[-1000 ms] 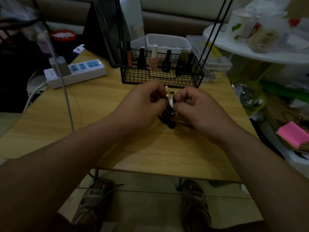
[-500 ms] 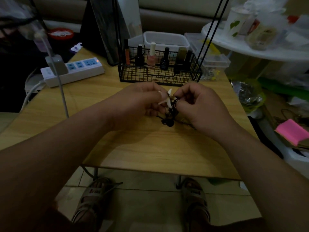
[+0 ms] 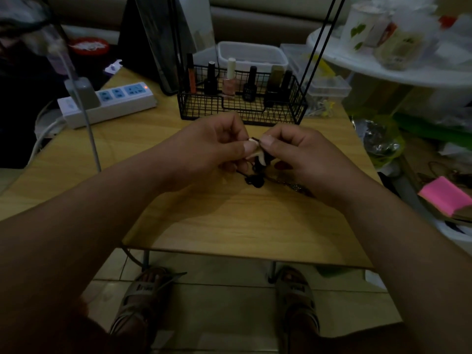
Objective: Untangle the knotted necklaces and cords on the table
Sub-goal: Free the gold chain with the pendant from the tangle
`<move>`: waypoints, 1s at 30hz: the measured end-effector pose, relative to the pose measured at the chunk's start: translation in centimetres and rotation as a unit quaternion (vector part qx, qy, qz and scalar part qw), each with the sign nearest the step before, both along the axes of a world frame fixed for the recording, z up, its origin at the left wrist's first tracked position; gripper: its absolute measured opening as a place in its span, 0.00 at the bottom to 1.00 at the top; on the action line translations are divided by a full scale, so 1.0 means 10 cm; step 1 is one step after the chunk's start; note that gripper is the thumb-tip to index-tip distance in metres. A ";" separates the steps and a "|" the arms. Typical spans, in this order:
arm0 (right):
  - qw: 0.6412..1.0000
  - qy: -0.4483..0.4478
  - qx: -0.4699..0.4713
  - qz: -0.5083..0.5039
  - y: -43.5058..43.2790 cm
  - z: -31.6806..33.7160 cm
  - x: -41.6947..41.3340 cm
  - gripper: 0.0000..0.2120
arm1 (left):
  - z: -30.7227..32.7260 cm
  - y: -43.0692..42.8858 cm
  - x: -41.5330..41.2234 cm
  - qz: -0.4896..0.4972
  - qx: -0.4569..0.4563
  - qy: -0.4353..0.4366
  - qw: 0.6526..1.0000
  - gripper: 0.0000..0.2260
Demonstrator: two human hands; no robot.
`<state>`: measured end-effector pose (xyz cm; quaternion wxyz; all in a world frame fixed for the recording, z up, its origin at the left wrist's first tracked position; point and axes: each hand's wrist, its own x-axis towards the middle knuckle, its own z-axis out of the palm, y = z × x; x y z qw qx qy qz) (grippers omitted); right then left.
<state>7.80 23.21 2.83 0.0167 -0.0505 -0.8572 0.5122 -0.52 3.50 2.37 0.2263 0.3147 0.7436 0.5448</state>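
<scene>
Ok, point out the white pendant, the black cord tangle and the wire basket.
white pendant (image 3: 258, 156), head view, on its pale lower part.
black cord tangle (image 3: 255, 179), head view, on the dark clump at its lowest end.
wire basket (image 3: 277, 114), head view, on its front mesh wall.

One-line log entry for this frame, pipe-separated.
step: untangling | left hand: pinches white pendant | right hand: pinches black cord | knot: not undone | over table

Bare forearms (image 3: 102, 200); grey strap sandals (image 3: 144, 290), pale band marking across each foot
</scene>
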 end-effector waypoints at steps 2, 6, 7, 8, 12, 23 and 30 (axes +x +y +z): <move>1.000 -0.014 0.000 0.011 0.04 0.01 0.00 0.09 | 0.00 -0.01 -0.02 0.007 0.009 0.004 1.000 0.03; 0.996 -0.037 -0.077 -0.038 0.05 -0.03 -0.02 0.08 | -0.03 -0.03 -0.07 0.034 0.020 -0.001 0.999 0.05; 0.992 -0.034 -0.103 -0.060 0.05 -0.03 -0.03 0.08 | -0.04 -0.02 -0.07 0.042 0.008 0.009 0.999 0.06; 0.989 -0.028 -0.125 -0.077 0.04 -0.03 -0.04 0.09 | -0.05 -0.02 -0.07 0.049 -0.014 0.030 0.998 0.06; 0.983 0.012 -0.148 -0.111 0.00 0.01 -0.05 0.09 | -0.06 0.01 -0.03 0.066 -0.082 0.100 0.989 0.08; 0.981 0.073 -0.167 -0.061 -0.06 0.00 -0.09 0.04 | -0.08 0.20 0.11 0.035 -0.064 0.079 0.994 0.08; 0.992 0.060 -0.080 -0.083 0.07 0.00 -0.03 0.08 | -0.09 0.17 0.03 0.075 -0.054 0.051 0.994 0.03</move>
